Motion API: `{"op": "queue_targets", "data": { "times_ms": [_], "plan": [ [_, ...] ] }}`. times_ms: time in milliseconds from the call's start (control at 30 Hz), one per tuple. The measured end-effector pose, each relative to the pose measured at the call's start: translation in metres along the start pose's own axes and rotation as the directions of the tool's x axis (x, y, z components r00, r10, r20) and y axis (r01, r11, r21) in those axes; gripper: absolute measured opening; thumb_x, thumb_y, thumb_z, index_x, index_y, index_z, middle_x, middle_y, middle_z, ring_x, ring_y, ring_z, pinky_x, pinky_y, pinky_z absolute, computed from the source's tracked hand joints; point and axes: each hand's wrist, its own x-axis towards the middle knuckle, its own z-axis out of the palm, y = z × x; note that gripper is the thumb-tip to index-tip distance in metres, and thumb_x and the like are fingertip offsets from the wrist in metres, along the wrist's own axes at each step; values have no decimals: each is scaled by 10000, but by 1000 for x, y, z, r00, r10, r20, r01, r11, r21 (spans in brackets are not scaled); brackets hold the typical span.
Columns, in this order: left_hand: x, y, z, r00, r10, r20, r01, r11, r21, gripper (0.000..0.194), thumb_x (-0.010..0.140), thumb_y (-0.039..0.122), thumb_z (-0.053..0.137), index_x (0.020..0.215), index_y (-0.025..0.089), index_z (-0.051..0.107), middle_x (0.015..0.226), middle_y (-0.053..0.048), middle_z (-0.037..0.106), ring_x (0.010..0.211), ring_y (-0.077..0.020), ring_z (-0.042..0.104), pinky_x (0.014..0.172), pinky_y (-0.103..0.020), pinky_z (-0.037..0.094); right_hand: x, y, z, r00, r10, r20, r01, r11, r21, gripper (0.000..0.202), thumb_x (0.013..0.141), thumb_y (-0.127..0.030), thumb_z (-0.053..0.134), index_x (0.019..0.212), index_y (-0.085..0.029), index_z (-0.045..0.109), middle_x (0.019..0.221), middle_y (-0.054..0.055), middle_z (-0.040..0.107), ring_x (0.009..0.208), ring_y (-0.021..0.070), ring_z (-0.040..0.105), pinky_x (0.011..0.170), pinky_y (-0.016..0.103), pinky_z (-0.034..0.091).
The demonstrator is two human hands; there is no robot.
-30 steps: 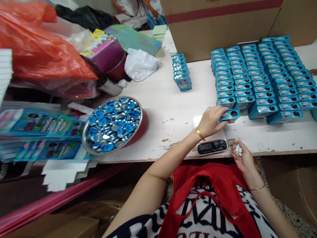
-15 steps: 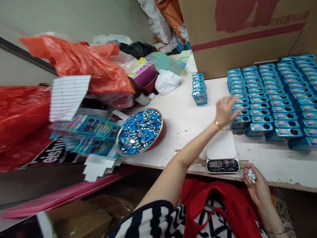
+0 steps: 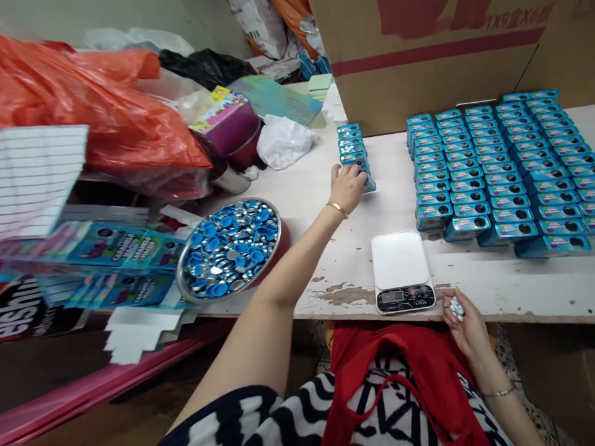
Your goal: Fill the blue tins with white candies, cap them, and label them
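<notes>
My left hand (image 3: pixel 348 188), with a gold bangle at its wrist, has its fingers closed over the nearest of a short row of small blue boxes (image 3: pixel 351 141). White pieces show in the tops of some boxes in that row. My right hand (image 3: pixel 468 328) is cupped at the table edge around a small heap of white candy-like pieces (image 3: pixel 456 309). Between my two hands lies a white kitchen scale (image 3: pixel 400 263) with a black display panel and a bare platform.
Several rows of blue boxes with dark round openings (image 3: pixel 471 167) stand at the right. A steel bowl (image 3: pixel 279 238) full of blue and silver caps sits left. Printed cartons (image 3: pixel 125 244), orange bags (image 3: pixel 93 105) and a purple box (image 3: pixel 232 127) crowd the far left; a large carton (image 3: pixel 427 80) stands behind.
My left hand has moved left from the large rows of boxes to the short row and closed on its nearest box. The right hand still cups the white pieces. The view has shifted right.
</notes>
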Motion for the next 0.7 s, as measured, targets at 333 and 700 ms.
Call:
{"op": "queue_targets", "data": {
  "times_ms": [333, 700],
  "plan": [
    [-95, 128, -63, 842, 450, 296, -493, 866, 87, 206, 932, 260, 472, 880, 168, 649, 907, -99, 629, 753, -197, 539, 622, -325, 364, 2, 0, -5, 998, -20, 61, 19, 1000, 19, 318, 743, -402, 760, 857, -123, 658, 644, -23, 558, 418, 16, 361, 331, 121, 265],
    [-107, 104, -75, 950, 310, -25, -303, 906, -296, 263, 910, 428, 558, 899, 165, 574, 888, -51, 642, 785, -142, 583, 687, -281, 453, 5, -3, -11, 996, 36, 76, -43, 995, 86, 276, 742, -353, 750, 857, -119, 659, 644, -23, 573, 414, 22, 391, 330, 125, 314]
  ]
}}
